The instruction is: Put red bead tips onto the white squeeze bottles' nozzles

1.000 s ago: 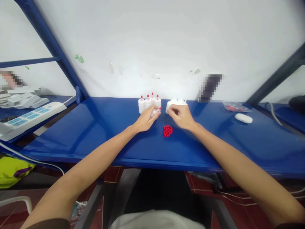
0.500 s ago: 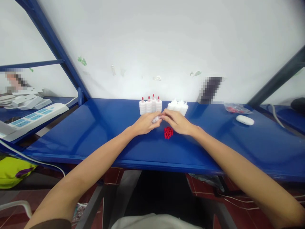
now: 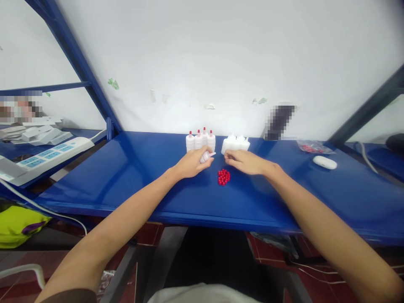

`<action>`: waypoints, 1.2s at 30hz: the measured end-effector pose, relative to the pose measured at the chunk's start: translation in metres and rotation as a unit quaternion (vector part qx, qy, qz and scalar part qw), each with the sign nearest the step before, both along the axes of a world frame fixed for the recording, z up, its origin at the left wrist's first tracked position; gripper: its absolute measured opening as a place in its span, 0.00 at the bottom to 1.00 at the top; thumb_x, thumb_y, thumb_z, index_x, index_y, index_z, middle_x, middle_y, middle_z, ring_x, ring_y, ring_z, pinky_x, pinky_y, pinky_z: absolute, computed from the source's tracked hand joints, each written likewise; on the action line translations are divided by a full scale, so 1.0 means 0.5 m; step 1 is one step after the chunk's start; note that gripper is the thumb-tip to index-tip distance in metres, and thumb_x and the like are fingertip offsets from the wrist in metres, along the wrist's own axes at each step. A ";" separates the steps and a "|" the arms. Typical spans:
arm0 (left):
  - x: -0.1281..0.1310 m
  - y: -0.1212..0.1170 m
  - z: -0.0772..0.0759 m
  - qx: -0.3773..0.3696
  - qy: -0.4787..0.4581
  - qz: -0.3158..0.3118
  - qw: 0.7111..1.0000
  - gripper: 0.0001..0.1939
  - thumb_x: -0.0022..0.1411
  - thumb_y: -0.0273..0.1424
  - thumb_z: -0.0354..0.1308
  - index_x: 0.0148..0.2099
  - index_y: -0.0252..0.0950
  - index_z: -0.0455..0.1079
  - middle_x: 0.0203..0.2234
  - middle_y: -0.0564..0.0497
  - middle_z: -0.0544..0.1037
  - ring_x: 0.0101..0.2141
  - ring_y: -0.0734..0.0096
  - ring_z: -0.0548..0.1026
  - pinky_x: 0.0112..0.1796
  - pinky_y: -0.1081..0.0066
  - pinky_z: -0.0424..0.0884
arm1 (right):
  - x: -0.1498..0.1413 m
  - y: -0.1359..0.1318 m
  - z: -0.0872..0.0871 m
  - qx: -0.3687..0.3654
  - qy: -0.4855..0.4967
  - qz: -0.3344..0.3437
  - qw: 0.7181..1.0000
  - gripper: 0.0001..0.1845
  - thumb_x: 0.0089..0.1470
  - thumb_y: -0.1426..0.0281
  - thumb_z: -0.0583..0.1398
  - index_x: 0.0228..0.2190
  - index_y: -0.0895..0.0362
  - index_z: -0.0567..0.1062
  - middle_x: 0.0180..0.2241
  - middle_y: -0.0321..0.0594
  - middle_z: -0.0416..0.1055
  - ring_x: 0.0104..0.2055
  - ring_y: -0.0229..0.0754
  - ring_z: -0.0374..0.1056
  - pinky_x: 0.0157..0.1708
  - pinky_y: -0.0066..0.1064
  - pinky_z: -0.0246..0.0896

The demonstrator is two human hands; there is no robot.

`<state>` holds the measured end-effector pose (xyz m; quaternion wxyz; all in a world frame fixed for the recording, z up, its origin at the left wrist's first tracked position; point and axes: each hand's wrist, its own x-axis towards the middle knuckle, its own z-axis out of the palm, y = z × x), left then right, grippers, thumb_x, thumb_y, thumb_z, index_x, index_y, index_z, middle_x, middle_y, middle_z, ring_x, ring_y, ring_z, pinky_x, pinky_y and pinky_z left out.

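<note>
My left hand (image 3: 193, 163) is wrapped round a small white squeeze bottle (image 3: 204, 157), tilted so its bare pointed nozzle aims right. A short gap away is my right hand (image 3: 243, 161), its fingers curled and pinched together; whatever they hold, if anything, is hidden. Just below the gap between the hands lies a pile of small red caps (image 3: 224, 177). Behind my left hand stand several white bottles with red tips (image 3: 199, 141). Several white bottles without red tips (image 3: 236, 143) stand behind my right hand.
The blue table (image 3: 142, 185) ends at a white wall. On its right are a white oval case (image 3: 325, 162) and a clear bag with red pieces (image 3: 315, 147). A white power strip (image 3: 47, 159) and white boxes (image 3: 44, 132) lie at the left, near a blue metal post (image 3: 82, 67).
My right hand has moved right, away from the bottle's nozzle, which now shows uncovered. My left hand still holds the bottle in about the same place.
</note>
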<state>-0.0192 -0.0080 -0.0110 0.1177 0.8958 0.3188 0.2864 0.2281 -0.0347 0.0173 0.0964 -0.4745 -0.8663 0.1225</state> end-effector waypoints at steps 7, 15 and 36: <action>0.010 0.009 -0.017 -0.034 -0.046 -0.018 0.998 0.20 0.66 0.47 0.52 0.49 0.36 0.70 0.37 0.51 0.79 0.35 0.68 0.75 0.39 0.71 0.68 | 0.006 0.009 -0.003 -0.034 -0.001 0.023 0.999 0.12 0.56 0.71 0.57 0.40 0.57 0.77 0.34 0.41 0.77 0.31 0.40 0.68 0.33 0.31 0.58; 0.007 0.011 -0.017 -0.064 -0.018 -0.052 0.996 0.23 0.68 0.47 0.50 0.57 0.41 0.68 0.53 0.49 0.76 0.51 0.62 0.75 0.52 0.66 0.66 | 0.000 -0.001 0.007 -0.043 0.012 0.041 0.998 0.14 0.53 0.76 0.56 0.39 0.58 0.79 0.38 0.43 0.78 0.34 0.42 0.71 0.37 0.32 0.64; 0.007 0.003 -0.009 -0.033 0.029 -0.032 0.999 0.26 0.66 0.51 0.52 0.56 0.38 0.69 0.37 0.49 0.79 0.34 0.65 0.76 0.38 0.69 0.67 | -0.031 -0.019 0.005 0.048 0.134 0.045 0.989 0.16 0.63 0.62 0.52 0.36 0.57 0.76 0.31 0.39 0.74 0.30 0.39 0.65 0.32 0.31 0.55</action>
